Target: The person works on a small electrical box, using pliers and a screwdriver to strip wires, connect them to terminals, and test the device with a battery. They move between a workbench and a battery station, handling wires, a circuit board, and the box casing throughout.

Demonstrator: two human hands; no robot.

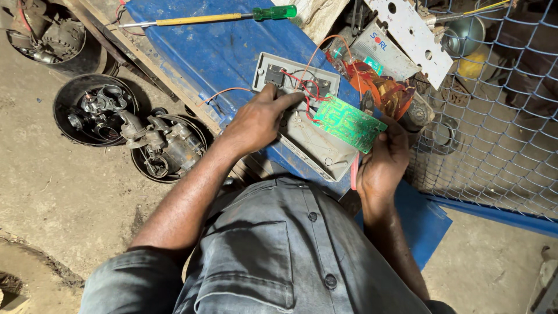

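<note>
A grey plastic casing (pixel 308 145) lies open on a blue metal bench (pixel 221 52), with red wires (pixel 299 81) running across its inside. My left hand (pixel 258 119) rests on the casing's left part, fingers pressed onto it near a black component (pixel 273 74). A green circuit board (pixel 349 122) stands tilted over the casing's right side. My right hand (pixel 383 160) grips that board from below at its right edge. A pink wire (pixel 353 171) hangs down beside my right palm.
A screwdriver (pixel 215 18) with a green handle and yellow shaft lies at the bench's far end. Copper-wound coils (pixel 383 87) and a perforated white metal plate (pixel 410 29) sit at the right. Wire mesh fencing (pixel 500 110) stands further right. Black bowls of engine parts (pixel 96 107) rest on the dirt floor.
</note>
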